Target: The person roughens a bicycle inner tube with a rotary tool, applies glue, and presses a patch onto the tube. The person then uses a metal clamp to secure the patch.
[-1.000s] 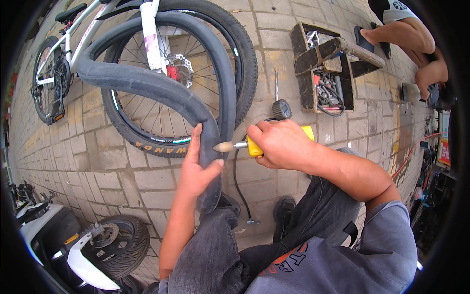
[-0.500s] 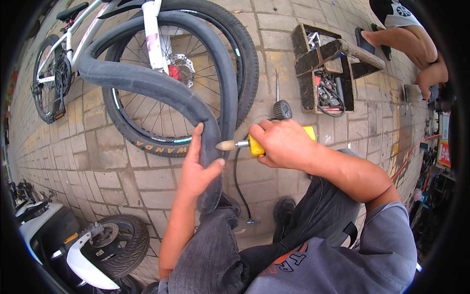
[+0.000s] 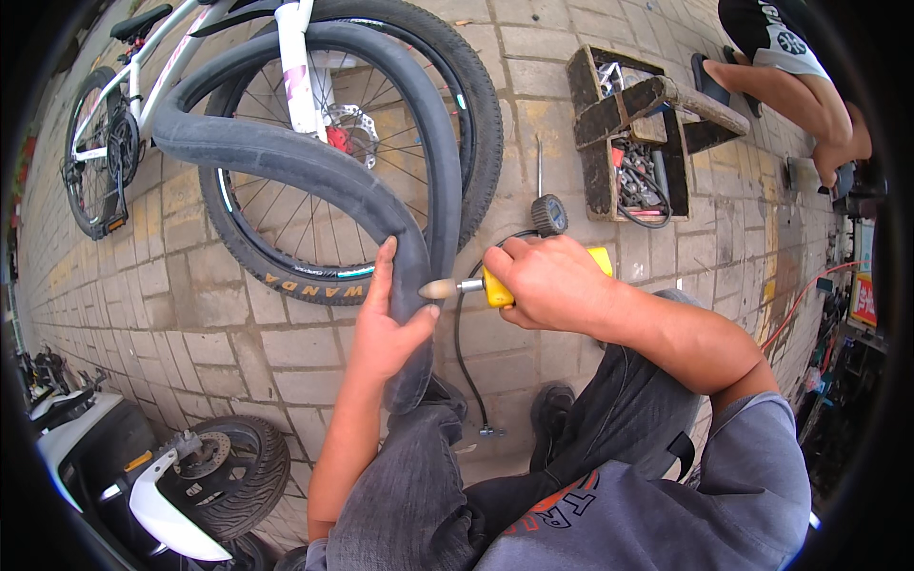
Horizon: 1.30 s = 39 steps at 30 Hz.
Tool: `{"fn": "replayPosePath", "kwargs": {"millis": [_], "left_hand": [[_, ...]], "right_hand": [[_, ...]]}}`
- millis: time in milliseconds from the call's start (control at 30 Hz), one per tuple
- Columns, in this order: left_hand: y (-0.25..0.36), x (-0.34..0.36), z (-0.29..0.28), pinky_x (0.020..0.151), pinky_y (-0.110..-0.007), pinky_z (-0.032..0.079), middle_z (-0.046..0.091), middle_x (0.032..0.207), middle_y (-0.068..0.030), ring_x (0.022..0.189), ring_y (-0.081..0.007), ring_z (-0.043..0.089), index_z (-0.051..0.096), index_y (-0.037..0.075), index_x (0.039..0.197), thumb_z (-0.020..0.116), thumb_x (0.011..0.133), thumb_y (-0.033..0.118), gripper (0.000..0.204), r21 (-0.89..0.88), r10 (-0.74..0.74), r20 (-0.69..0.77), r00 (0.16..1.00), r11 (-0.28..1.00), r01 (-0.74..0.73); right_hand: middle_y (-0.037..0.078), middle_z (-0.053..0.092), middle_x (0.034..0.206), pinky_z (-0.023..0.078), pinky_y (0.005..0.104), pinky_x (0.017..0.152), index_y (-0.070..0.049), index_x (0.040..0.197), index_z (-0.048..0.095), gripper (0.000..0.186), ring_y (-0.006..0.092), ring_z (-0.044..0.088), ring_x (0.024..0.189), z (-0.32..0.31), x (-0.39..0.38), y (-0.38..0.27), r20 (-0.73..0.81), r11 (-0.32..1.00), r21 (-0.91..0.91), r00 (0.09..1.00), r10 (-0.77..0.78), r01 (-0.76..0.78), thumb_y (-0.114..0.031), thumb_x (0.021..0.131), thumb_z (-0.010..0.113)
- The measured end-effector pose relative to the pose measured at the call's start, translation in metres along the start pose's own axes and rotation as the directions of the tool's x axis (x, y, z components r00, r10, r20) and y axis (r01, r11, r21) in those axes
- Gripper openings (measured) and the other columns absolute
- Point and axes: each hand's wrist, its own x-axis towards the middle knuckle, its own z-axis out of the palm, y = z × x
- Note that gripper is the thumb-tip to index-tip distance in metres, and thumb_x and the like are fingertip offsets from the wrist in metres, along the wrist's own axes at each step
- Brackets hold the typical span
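the grey inner tube (image 3: 276, 157) is in the near middle of the scene, and its loop reaches far left, across the front wheel (image 3: 486, 157) of the white bicycle (image 3: 297, 81). the left hand (image 3: 386, 328) is closed around the near part of the tube; its thumb is visible, but some fingers are hidden behind, so i cannot tell how tightly they press. the right hand (image 3: 552, 281) is curled firmly around a yellow tool (image 3: 497, 288), whose rounded tip (image 3: 439, 289) points left and seems to touch the tube. as i judge, the work on this spot is under way and not finished: the tube is already outside the tyre, and no patch can be seen there. the round gauge (image 3: 548, 215) lies on the paving, near the wooden toolbox (image 3: 596, 181).
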Motion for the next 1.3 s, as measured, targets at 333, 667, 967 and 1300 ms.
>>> {"fn": "replayPosePath", "kwargs": {"millis": [333,667,967,1300], "left_hand": [[0.009,0.002,0.009,0.09,-0.029,0.05,0.054,0.132,-0.0086,0.107,-0.0139,0.058,0.014,0.011,0.159,0.066,0.08,-0.004,0.095,0.048,0.024,-0.045,0.999,0.999,-0.022],[0.018,0.001,0.014,0.101,-0.031,0.043,0.051,0.135,-0.0086,0.117,-0.0157,0.054,0.015,0.009,0.158,0.067,0.08,-0.002,0.094,0.122,-0.031,-0.036,0.999,0.992,0.035],[0.013,0.002,0.013,0.101,-0.031,0.044,0.052,0.135,-0.0091,0.117,-0.0153,0.054,0.014,0.01,0.158,0.065,0.079,-0.003,0.095,0.161,-0.021,-0.042,0.999,0.986,0.028],[0.013,0.001,0.011,0.099,-0.03,0.045,0.052,0.135,-0.0091,0.116,-0.0153,0.054,0.017,0.01,0.158,0.065,0.079,-0.003,0.094,0.202,0.022,-0.054,0.998,0.979,-0.01]], "right_hand": [[0.014,0.063,0.085,0.054,0.0444,0.064,-0.003,0.094,0.053,0.04,0.0329,0.067,0.078,0.001,0.0,0.001,0.006,1.0,-0.005,1.0,-0.002,0.002,-0.024,0.069,0.077],[0.014,0.063,0.084,0.054,0.0445,0.064,-0.003,0.094,0.053,0.041,0.0332,0.067,0.078,0.0,0.0,0.003,-0.007,1.0,0.005,1.0,-0.003,0.003,-0.024,0.069,0.077],[0.014,0.065,0.08,0.056,0.0437,0.061,-0.002,0.095,0.055,0.036,0.033,0.069,0.074,0.002,0.002,0.005,-0.044,1.0,-0.006,0.999,-0.028,0.028,-0.023,0.072,0.075],[0.014,0.062,0.084,0.054,0.0442,0.064,-0.004,0.095,0.052,0.043,0.0339,0.067,0.076,0.003,0.004,0.004,-0.016,1.0,0.001,1.0,-0.002,0.002,-0.024,0.067,0.079]]}}
